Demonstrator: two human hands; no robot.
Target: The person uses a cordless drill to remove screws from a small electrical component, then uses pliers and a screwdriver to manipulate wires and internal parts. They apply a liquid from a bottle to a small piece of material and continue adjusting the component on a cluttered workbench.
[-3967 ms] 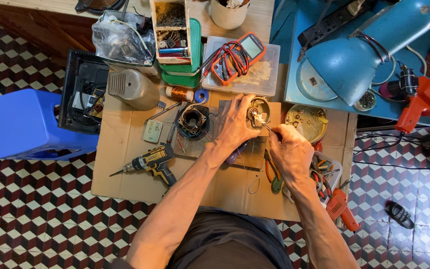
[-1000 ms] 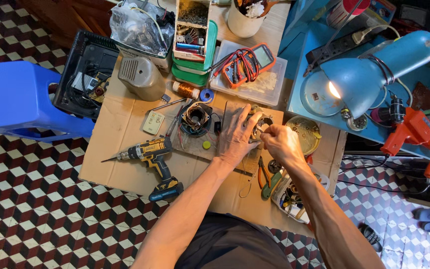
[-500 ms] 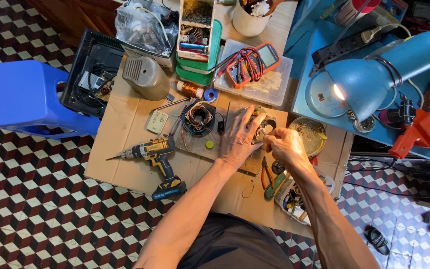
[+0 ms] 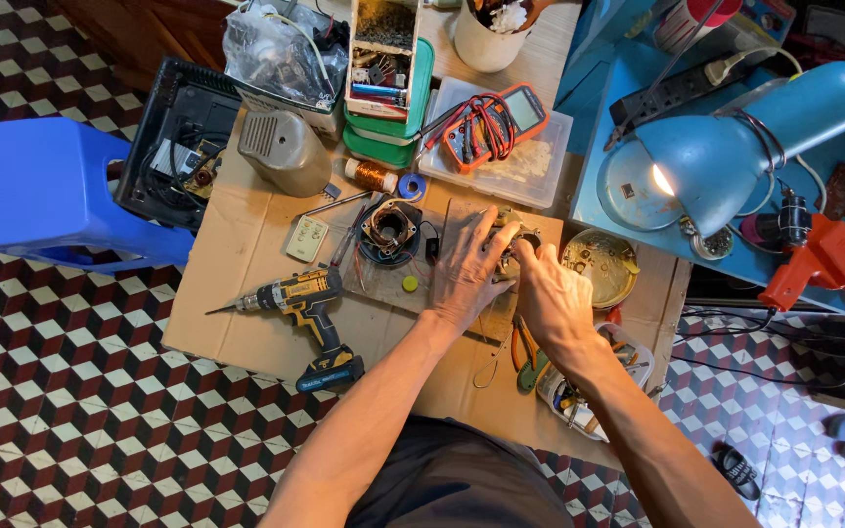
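Note:
My left hand point(image 4: 466, 274) lies over a small round metal motor part point(image 4: 518, 239) on the cardboard-covered table point(image 4: 246, 323), fingers holding its near side. From the right, my right hand point(image 4: 552, 298) reaches in, fingertips pinching at the same part. Most of the part is hidden by the fingers. A motor stator with copper windings point(image 4: 388, 230) sits just left of my left hand, and a small yellow-green disc point(image 4: 409, 284) lies below it.
A yellow and black cordless drill point(image 4: 297, 298) lies at the left front. An orange multimeter point(image 4: 489, 119) rests on a clear box. A lit blue desk lamp point(image 4: 735, 161), a brass-coloured round lid point(image 4: 600, 266), an orange tool point(image 4: 838, 269), pliers point(image 4: 525, 354) and a blue stool point(image 4: 41, 191) surround the work.
Both hands stay on the round metal part. My right hand has shifted slightly in over it, and the view has drifted a little.

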